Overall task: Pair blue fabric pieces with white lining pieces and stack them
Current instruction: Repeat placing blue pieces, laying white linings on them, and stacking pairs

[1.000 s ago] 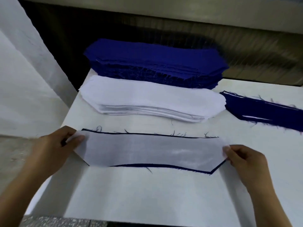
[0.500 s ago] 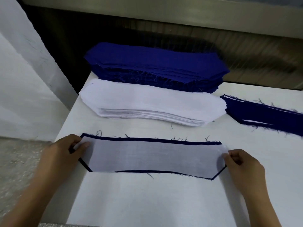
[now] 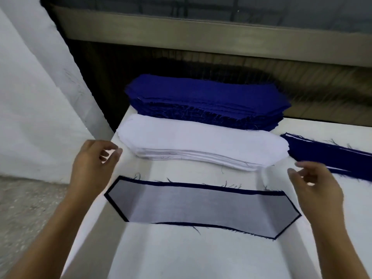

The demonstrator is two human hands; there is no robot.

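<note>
Lying flat on the white worktop (image 3: 181, 258), a white lining piece (image 3: 201, 206) covers a blue fabric piece (image 3: 181, 185), whose dark edge shows along its borders. The left hand (image 3: 94, 164) and right hand (image 3: 316, 188) hover near its two ends, fingers loosely curled, holding nothing. Behind sit a white lining stack (image 3: 201, 146) and a blue stack (image 3: 205, 99); paired pieces (image 3: 332, 156) lie at the right.

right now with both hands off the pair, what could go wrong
The white lining lies loose on the blue piece, held by neither the left hand nor the right hand; lifting the pair may slide it off centre. The frayed threads could snag. The right hand hovers near the white stack and might drag several sheets.
</note>
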